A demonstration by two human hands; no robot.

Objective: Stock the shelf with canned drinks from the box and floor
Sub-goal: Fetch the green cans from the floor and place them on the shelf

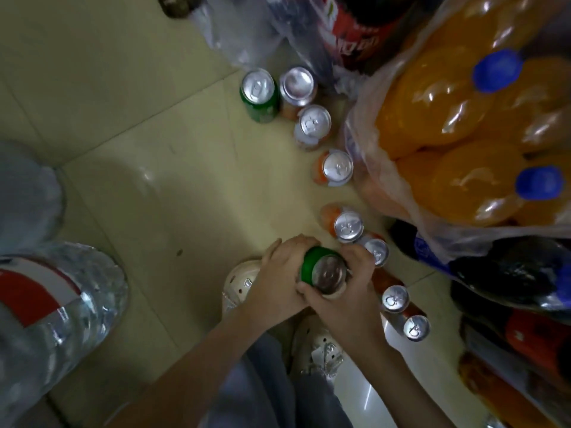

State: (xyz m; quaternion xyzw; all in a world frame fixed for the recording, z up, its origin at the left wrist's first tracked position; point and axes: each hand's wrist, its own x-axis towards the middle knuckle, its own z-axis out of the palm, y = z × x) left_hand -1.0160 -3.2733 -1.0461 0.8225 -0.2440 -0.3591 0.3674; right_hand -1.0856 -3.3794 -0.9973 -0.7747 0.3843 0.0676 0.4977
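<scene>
Your left hand (278, 281) and right hand (350, 293) both curl round the green aluminium drink can (310, 264), clasped between them, left of the plastic-wrapped pack of orange bottles (432, 118).

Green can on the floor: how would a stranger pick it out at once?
Find the wrapped orange bottles at right. Cans curve along their left edge; follow them to the far end. The green can there is the only green one on the floor; its neighbours are orange.

Head view, steeply down, floor (173, 168) close.
</scene>
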